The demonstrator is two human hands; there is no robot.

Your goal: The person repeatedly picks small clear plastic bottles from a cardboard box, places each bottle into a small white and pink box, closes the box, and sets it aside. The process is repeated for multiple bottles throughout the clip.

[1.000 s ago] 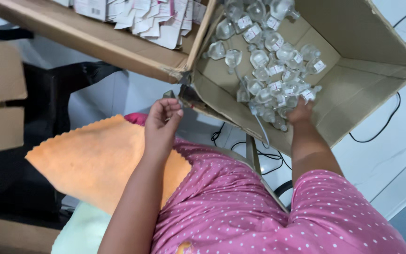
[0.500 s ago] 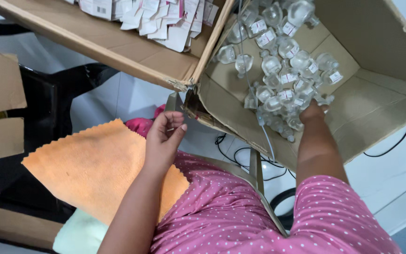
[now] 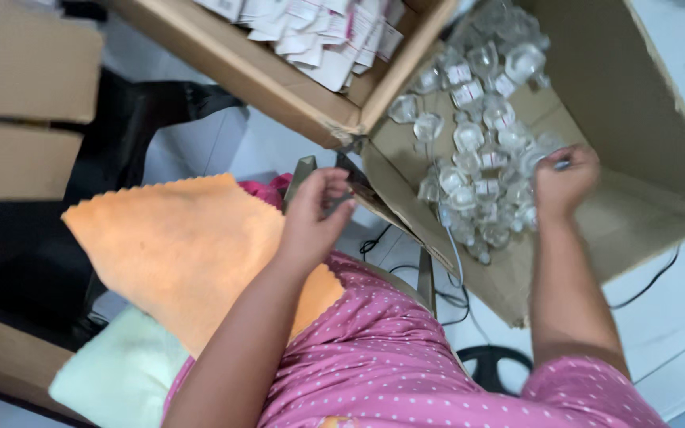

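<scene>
Large open cardboard box (image 3: pixel 644 103), brown, tipped toward the viewer, fills the upper right; its flaps splay outward and its floor is bare along the right side. A second cardboard box (image 3: pixel 279 79), long and shallow, lies along the top centre, its corner touching the first box's left edge. Two more plain brown cartons (image 3: pixel 17 95) stand stacked at far left.

An orange cloth (image 3: pixel 192 246) with a zigzag-cut edge is spread over the lap, left of centre; a pale green cloth (image 3: pixel 120 372) lies partly under it at lower left. The pink dotted garment (image 3: pixel 406 357) covers the lower middle.

Inside the large box: a heap of small clear plastic pieces (image 3: pixel 477 135), roundish, many bearing small white rectangular labels with red marks, piled against the box's left wall. Inside the shallow box: white paper packets (image 3: pixel 319 32) with pink-red printed bands, lying overlapped in a loose row.

Right hand (image 3: pixel 564 182) is in the large box at the right edge of the heap, fingers curled closed around one small clear piece with a dark tip showing above the knuckles.

Left hand (image 3: pixel 315 218) hovers near the boxes' shared corner, fingers bent, thumb and fingertips pinched on a small, thin item; cannot tell what it is.
</scene>
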